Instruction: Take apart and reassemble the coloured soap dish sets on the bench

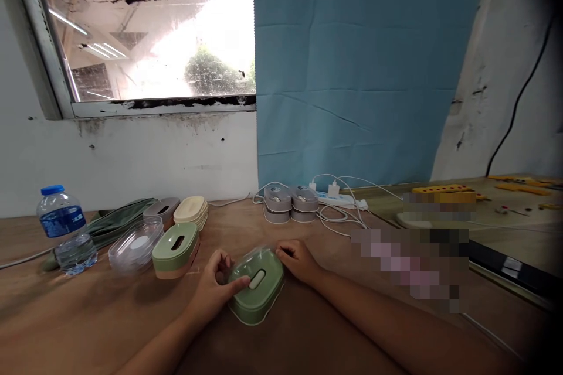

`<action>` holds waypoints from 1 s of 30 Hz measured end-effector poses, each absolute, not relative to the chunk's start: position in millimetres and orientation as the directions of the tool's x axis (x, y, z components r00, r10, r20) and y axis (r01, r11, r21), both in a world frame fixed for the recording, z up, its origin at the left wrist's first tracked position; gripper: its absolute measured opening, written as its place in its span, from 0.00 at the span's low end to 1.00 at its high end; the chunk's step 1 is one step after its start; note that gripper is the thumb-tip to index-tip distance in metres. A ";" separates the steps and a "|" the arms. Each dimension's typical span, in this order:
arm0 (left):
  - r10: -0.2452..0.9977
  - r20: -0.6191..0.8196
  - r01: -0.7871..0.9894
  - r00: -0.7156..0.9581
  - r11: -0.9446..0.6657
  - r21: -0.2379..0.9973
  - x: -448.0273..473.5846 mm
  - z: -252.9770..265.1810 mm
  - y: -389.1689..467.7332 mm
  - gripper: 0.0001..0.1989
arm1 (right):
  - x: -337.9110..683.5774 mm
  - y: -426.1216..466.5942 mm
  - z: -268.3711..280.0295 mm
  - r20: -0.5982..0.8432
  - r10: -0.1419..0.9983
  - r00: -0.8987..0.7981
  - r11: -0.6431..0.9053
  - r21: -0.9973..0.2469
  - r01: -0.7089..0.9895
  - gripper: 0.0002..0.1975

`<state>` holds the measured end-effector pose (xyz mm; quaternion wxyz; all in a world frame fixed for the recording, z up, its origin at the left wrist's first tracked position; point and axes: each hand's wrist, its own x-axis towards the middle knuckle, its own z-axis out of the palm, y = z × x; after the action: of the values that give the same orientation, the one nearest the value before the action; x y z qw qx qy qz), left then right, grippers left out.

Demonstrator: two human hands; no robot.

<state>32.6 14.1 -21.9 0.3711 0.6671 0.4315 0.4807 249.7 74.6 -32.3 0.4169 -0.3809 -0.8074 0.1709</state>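
Note:
A green box (257, 299) with rounded corners sits on the table between my hands. A pale oval insert (257, 279) lies in the slot on its top, and a clear plastic piece (253, 259) shows along its far side. My left hand (215, 287) grips the left side, its thumb pressed on the top beside the insert. At the far right corner, my right hand (301, 262) is closed with curled fingers against the box's edge. Its fingertips are partly hidden.
At left stand a second green box (176, 246), a clear plastic container (137, 246), cream lids (191, 211), a grey-brown box (162, 211) and a water bottle (65, 234). Grey boxes (278, 204) and a power strip (341, 200) with cables are at the back.

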 end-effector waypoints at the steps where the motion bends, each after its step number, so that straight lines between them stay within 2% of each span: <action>1: 0.938 0.316 0.236 0.139 -0.342 0.910 31.7 -21.7 14.4 0.19 | 249.5 74.8 -32.5 0.542 0.761 -0.357 0.647 -0.592 0.480 0.13; 6: 0.963 0.270 0.203 -0.019 -0.261 0.944 25.8 -20.4 16.7 0.16 | 248.3 76.0 -34.4 0.541 0.771 -0.336 0.631 -0.582 0.512 0.12; 9: 0.958 0.273 0.203 -0.093 -0.250 0.947 23.8 -19.7 18.4 0.18 | 247.4 76.8 -35.7 0.536 0.776 -0.333 0.624 -0.577 0.527 0.11; 11: 0.952 0.294 0.263 -0.089 -0.262 0.929 21.9 -19.6 19.8 0.21 | 247.0 77.0 -36.1 0.531 0.779 -0.334 0.620 -0.573 0.535 0.11; 16: 0.903 0.424 0.545 0.064 -0.388 0.743 15.1 -19.4 19.9 0.13 | 246.6 76.7 -35.2 0.521 0.789 -0.325 0.605 -0.569 0.556 0.11; 21: 0.881 0.394 0.622 0.261 -0.466 0.629 14.6 -14.8 13.3 0.12 | 246.9 76.0 -34.5 0.506 0.796 -0.333 0.598 -0.574 0.559 0.12; 24: 0.872 0.375 0.675 0.314 -0.483 0.558 14.0 -9.5 11.0 0.13 | 247.3 75.3 -34.8 0.494 0.803 -0.333 0.589 -0.578 0.564 0.11; 30: 0.887 0.239 0.772 0.394 -0.461 0.437 8.0 -5.2 10.9 0.18 | 247.1 76.2 -35.1 0.477 0.817 -0.325 0.571 -0.589 0.572 0.11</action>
<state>8.0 10.9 -5.2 0.1287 0.8249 0.5030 0.2236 247.1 76.2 -35.1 0.3852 -0.4349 -0.7983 0.1589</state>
